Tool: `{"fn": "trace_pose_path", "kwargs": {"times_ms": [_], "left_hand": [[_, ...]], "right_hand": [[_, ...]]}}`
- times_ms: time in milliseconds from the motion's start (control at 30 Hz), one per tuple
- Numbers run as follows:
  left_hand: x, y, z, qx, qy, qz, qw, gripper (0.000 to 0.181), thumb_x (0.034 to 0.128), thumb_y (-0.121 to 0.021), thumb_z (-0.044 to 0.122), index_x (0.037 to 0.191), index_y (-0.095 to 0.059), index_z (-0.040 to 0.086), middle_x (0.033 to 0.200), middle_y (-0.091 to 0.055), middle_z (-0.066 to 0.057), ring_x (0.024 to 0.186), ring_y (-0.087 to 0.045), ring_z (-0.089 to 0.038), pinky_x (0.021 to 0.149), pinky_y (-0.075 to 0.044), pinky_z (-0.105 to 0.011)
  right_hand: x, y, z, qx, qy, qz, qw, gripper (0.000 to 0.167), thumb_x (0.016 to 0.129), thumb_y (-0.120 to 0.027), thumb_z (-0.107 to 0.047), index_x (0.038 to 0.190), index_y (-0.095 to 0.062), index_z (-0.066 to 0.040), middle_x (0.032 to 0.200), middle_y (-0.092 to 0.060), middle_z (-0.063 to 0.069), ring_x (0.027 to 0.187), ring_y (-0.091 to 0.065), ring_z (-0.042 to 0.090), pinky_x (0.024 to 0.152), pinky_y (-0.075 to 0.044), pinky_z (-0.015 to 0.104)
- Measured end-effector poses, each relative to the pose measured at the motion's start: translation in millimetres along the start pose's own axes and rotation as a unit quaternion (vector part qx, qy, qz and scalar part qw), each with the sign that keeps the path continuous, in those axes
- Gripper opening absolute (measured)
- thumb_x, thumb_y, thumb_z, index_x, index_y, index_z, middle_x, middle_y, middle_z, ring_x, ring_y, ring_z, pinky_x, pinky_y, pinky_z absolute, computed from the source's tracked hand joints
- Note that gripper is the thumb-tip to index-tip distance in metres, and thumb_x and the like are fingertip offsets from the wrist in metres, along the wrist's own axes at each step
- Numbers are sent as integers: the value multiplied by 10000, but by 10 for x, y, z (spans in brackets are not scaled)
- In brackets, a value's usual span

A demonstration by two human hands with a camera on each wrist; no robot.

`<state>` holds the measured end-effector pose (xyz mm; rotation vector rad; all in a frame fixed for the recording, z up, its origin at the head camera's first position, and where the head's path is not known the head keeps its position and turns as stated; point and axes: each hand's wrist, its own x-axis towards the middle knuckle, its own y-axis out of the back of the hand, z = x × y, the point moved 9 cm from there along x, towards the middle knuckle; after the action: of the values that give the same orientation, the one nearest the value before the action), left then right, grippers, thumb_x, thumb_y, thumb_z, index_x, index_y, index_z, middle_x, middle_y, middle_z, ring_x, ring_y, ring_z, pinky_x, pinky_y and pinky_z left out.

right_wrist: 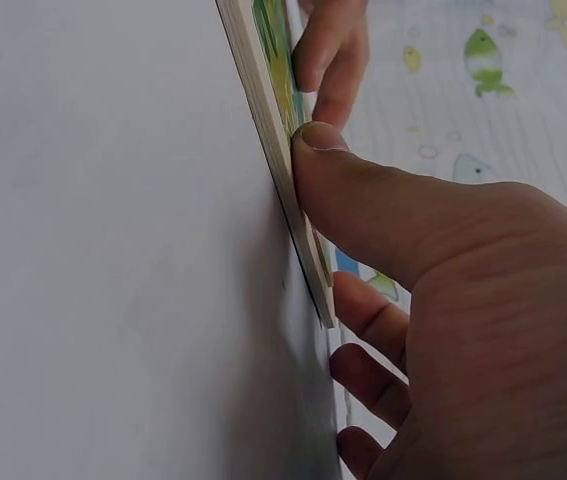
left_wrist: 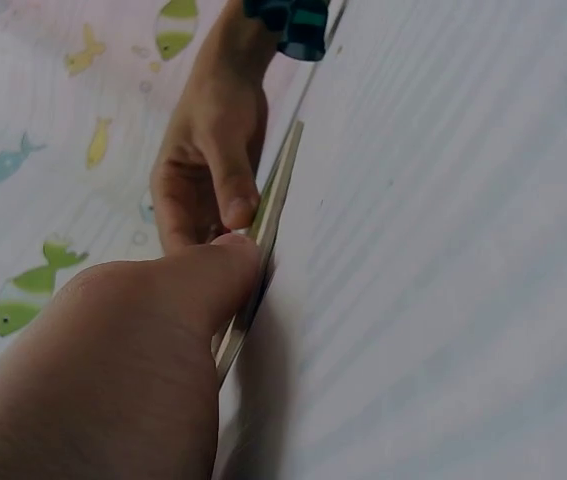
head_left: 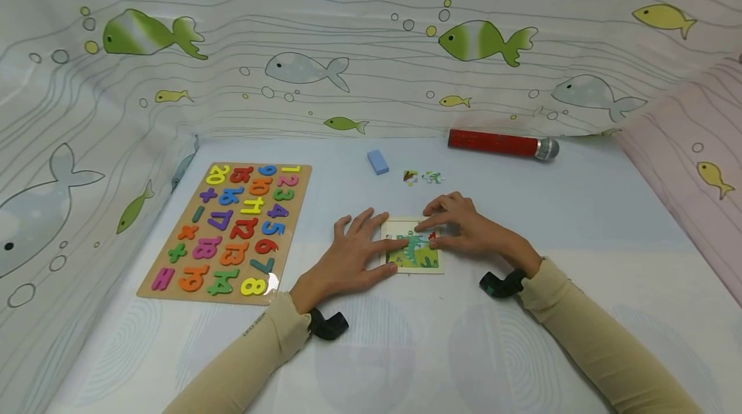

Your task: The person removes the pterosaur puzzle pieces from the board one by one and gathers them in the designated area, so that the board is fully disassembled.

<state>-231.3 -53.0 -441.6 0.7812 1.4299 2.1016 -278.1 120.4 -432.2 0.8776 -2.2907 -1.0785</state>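
Note:
A small framed jigsaw puzzle (head_left: pixel 414 263) with a green and blue picture lies on the table between the hands. Its pale wooden edge shows in the left wrist view. My left hand (head_left: pixel 362 250) spreads its fingers over the puzzle's left side; a fingertip rests on the picture and the thumb touches the lower left edge. From the right, my right hand (head_left: pixel 466 227) rests its thumb and index finger on the puzzle's upper right part, its other fingers loosely bent. Whether a piece lies between those fingertips is hidden. Behind the puzzle lie two loose jigsaw pieces (head_left: pixel 432 177).
On the left lies a wooden number board (head_left: pixel 228 230) with colourful digits and signs. A blue block (head_left: pixel 378 162) is at the back, left of the loose pieces. A red toy microphone (head_left: pixel 501 144) lies by the fish-patterned back wall (head_left: pixel 382 98).

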Motion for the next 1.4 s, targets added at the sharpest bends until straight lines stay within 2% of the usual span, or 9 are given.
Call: {"fn": "trace_pose_path", "kwargs": {"times_ms": [300, 667, 867, 967, 1267, 1400], "left_hand": [[-13, 12, 7, 111, 6, 9, 9999, 502, 971, -551, 585, 1448, -557, 427, 1631, -376, -128, 1545, -241, -421, 1115, -206, -691], [-7, 6, 14, 29, -73, 65, 9999, 502, 972, -560, 570, 1450, -558, 417, 1635, -366, -140, 1544, -235, -428, 1116, -193, -695], [-14, -4, 16, 28, -47, 25, 10000, 502, 974, -558, 572, 1452, -555, 421, 1637, -361, -141, 1544, -230, -430, 1117, -187, -687], [-16, -5, 16, 21, -25, 5, 10000, 503, 974, -557, 573, 1453, -553, 421, 1638, -358, -140, 1545, -228, -429, 1120, -182, -685], [-13, -3, 11, 66, -10, 16, 10000, 506, 974, -556, 581, 1457, -545, 429, 1641, -357, -136, 1547, -231, -419, 1118, -195, -690], [-15, 0, 12, 67, -12, 29, 10000, 506, 974, -560, 573, 1457, -548, 422, 1637, -362, -140, 1544, -238, -418, 1116, -198, -691]], "right_hand": [[16, 12, -9, 156, -129, -8, 9998, 322, 869, -814, -221, 1186, -774, -253, 1276, -628, 70, 1245, -423, 269, 982, -264, 494], [2, 43, -42, 224, -10, 153, 9996, 319, 861, -821, -198, 1176, -781, -231, 1175, -654, 12, 1159, -429, 212, 937, -272, 471], [-6, 41, 13, 331, -162, 201, 9991, 480, 850, -837, -240, 1308, -702, -196, 1172, -682, -29, 1125, -446, 181, 917, -294, 438], [-12, 53, 62, 421, -269, 294, 9983, 516, 837, -851, -242, 1319, -679, -175, 1192, -701, -44, 1115, -469, 166, 929, -311, 421], [-19, 40, 175, 493, -482, 325, 9971, 462, 841, -847, -278, 1285, -727, -235, 1115, -674, -78, 1062, -451, 136, 910, -302, 408], [-21, 40, 183, 612, -465, 369, 9964, 448, 846, -840, -292, 1277, -734, -229, 1080, -668, -86, 1045, -446, 139, 901, -288, 409]]}}
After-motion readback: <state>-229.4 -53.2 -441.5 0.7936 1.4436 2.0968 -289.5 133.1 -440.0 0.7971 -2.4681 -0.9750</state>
